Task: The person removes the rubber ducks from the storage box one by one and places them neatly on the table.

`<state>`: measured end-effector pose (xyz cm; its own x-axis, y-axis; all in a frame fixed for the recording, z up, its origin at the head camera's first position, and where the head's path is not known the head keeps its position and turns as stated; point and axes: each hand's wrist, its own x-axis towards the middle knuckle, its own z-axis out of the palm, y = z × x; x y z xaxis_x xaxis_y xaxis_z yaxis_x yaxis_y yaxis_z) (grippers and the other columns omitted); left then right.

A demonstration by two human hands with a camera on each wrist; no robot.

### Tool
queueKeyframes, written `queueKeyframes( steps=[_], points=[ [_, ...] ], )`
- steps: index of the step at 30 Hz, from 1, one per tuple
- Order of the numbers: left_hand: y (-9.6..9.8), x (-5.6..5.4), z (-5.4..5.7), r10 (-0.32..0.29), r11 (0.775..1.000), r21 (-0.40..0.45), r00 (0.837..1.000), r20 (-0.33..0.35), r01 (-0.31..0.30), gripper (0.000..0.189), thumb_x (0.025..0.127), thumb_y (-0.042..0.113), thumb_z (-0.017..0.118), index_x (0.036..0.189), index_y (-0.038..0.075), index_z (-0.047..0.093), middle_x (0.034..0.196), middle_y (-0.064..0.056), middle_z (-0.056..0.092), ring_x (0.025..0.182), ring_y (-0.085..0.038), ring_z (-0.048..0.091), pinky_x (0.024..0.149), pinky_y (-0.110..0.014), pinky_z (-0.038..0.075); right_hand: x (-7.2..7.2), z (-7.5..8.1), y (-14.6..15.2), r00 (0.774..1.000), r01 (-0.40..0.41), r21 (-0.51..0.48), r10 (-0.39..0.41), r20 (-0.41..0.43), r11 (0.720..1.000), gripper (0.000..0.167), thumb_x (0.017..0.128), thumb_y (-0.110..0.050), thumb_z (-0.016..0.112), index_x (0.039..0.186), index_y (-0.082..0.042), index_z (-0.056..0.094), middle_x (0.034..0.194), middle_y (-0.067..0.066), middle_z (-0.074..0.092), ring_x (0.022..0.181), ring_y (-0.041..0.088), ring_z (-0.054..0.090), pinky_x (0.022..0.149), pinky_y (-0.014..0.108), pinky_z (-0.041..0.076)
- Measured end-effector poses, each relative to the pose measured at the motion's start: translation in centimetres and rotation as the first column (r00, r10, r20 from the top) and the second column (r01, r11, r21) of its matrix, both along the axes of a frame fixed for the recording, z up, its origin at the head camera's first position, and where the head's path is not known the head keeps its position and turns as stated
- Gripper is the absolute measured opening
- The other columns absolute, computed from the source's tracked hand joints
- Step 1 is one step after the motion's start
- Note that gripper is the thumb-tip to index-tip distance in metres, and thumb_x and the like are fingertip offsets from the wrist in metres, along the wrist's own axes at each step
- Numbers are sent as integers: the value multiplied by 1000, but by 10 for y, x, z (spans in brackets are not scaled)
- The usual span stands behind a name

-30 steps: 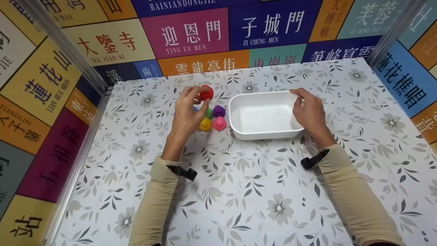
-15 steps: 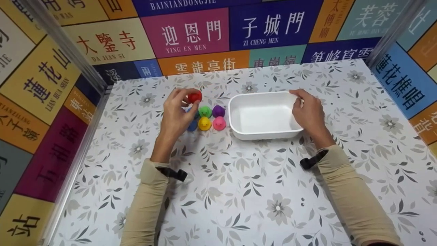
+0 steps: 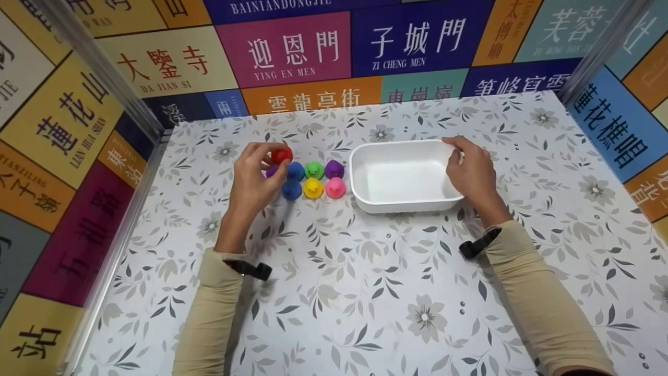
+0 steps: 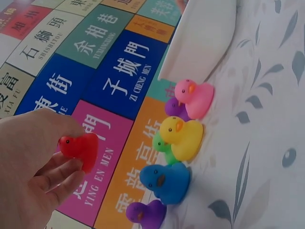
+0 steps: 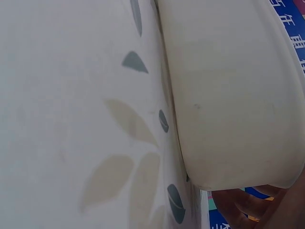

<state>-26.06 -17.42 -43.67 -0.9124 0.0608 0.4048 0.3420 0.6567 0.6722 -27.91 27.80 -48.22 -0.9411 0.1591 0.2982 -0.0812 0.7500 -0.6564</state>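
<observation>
My left hand [image 3: 252, 180] pinches a red rubber duck [image 3: 282, 155] between thumb and fingers, raised above the left end of a cluster of ducks. In the left wrist view that red duck [image 4: 83, 149] is held clear of the others. Below it stand a blue duck [image 3: 291, 190], a yellow duck [image 3: 313, 188] and a pink duck [image 3: 335, 188]. Behind them are another blue, a green duck [image 3: 313, 170] and a purple duck [image 3: 334, 169]. A second purple duck [image 4: 147, 213] is partly hidden by my hand in the head view. My right hand [image 3: 474, 169] grips the right rim of a white plastic tub [image 3: 407, 206].
The tub stands just right of the ducks, with nothing seen inside. A floral cloth [image 3: 365, 282] covers the table. Panels with lettering [image 3: 292, 49] rise along the back and both sides.
My left hand has moved left and slightly toward me with the red duck, uncovering the green duck and then the blue ones. The right hand and the tub have stayed put.
</observation>
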Motion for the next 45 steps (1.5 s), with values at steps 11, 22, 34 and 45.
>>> queueKeyframes(
  steps=[11,22,34,45],
  points=[
    [-24,5,-6,25,999,-42,999,34,-23,32,100,27,79,129,15,75,122,-11,67,101,-25,63,92,-43,64,0,2,-1,1000,-3,-17,4,26,1000,45,107,-8,46,143,-16,71,148,17,68,134,41,66,91,56,52],
    [-44,7,-12,12,999,-41,999,52,-10,30,97,29,81,123,15,78,116,-10,69,97,-24,65,90,-42,64,1,2,0,1000,-2,-26,3,24,1000,45,107,-7,46,143,-16,71,149,16,68,134,39,66,90,54,51],
    [-53,8,-22,-108,990,-80,986,127,118,29,96,17,80,125,14,77,122,-7,73,103,-24,70,93,-43,65,2,0,-1,1000,-2,-18,2,-7,1000,45,107,-7,45,142,-16,72,147,16,69,121,36,69,76,45,44],
    [-57,8,-23,-176,975,-90,953,249,203,28,94,13,80,122,15,78,122,-7,72,107,-27,69,98,-46,63,1,1,0,1000,-11,-61,13,26,998,44,108,-7,46,143,-16,71,149,16,68,141,38,63,103,56,52]
  ],
)
